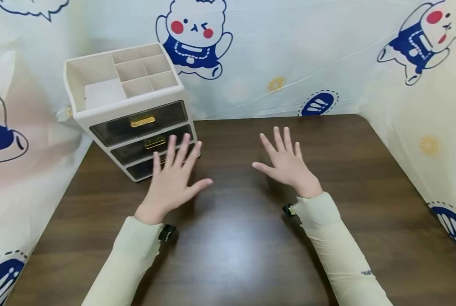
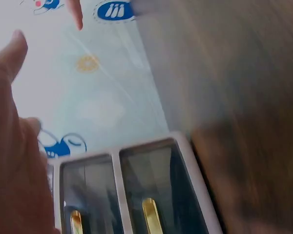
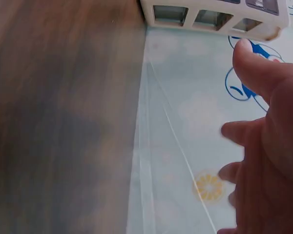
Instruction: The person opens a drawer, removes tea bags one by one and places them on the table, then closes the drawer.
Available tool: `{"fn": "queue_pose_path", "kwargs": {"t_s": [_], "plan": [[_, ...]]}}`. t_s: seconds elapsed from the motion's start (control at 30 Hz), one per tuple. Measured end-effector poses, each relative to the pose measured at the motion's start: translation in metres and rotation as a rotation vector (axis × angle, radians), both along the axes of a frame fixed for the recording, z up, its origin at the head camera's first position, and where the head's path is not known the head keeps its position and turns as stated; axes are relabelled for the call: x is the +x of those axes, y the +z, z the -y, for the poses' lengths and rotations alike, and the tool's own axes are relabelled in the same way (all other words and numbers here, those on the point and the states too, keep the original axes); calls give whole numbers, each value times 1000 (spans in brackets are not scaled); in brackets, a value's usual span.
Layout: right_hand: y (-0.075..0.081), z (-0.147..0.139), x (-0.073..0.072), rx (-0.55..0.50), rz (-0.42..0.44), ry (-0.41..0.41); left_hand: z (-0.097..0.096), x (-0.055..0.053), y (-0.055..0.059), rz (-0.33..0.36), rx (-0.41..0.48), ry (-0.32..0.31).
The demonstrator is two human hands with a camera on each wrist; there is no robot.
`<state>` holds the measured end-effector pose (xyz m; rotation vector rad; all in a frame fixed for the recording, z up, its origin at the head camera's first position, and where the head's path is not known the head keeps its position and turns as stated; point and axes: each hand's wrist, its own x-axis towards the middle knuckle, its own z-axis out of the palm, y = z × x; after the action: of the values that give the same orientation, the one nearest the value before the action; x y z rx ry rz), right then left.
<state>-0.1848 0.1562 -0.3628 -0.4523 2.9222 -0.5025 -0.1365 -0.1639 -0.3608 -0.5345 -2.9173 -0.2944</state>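
Note:
My left hand (image 1: 170, 182) is held over the table with its fingers straight and spread, and nothing in it. In the head view its fingertips overlap the lower drawers of a white drawer organizer (image 1: 80, 108). The organizer has three dark see-through drawers with gold handles, and all three look closed. Compartments on its top hold nothing. To the right, my right hand (image 1: 289, 165) also has its fingers spread, holding nothing. Drawer fronts (image 2: 146, 180) fill the bottom of the left wrist view, and the organizer's side (image 3: 190, 22) shows at the top of the right wrist view.
The dark brown wooden table (image 1: 232, 255) stretches under both arms. Behind it and along both sides hangs a pale printed curtain (image 1: 243, 51) with cartoon bears. The organizer stands at the table's back left corner, close to the curtain.

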Motion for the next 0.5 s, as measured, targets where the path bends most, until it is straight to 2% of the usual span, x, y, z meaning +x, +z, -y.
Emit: {"fn": "queue_pose_path", "kwargs": {"t_s": [0.27, 0.5], "plan": [[17, 36, -20, -106, -95, 100, 46, 20, 8, -293, 166, 141], [26, 59, -32, -194, -109, 169, 82, 22, 12, -492, 330, 217]]}}
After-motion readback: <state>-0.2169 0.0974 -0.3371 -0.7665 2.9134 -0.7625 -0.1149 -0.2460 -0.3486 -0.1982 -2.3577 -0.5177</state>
